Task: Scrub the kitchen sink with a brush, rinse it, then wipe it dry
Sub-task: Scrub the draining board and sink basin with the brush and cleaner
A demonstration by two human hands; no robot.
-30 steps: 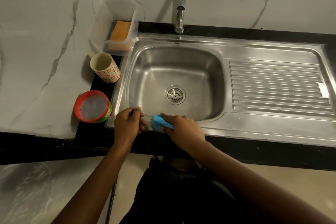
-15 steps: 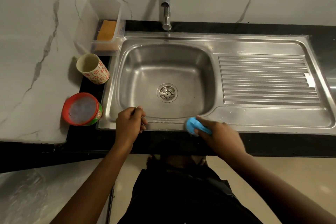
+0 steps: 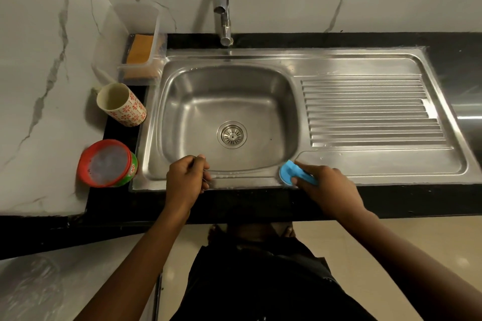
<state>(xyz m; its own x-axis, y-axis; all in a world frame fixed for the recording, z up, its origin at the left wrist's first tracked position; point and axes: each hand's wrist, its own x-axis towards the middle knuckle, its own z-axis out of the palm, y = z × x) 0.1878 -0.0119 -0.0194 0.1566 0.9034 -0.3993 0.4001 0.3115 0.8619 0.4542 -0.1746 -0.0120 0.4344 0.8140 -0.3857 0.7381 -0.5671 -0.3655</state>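
Observation:
The stainless steel sink (image 3: 260,56) has a square basin with a round drain (image 3: 231,135) and a ribbed drainboard (image 3: 370,112) on its right. My right hand (image 3: 330,187) grips a blue brush (image 3: 289,172) and presses it on the sink's front rim, at the basin's front right corner. The brush's bristles are hidden under it. My left hand (image 3: 186,181) rests on the front rim near the basin's front left, its fingers curled into a fist with nothing visible in it. The tap (image 3: 223,8) stands behind the basin with no water running.
On the black counter left of the sink stand a red-lidded tub (image 3: 107,164), a flower-patterned cup (image 3: 122,105) and a clear box holding an orange sponge (image 3: 140,49). Marble walls close in the back and left. The counter's front edge runs just under my wrists.
My right hand has slid the blue brush rightward along the front rim, from beside my left hand to the basin's right corner. My left hand has stayed put.

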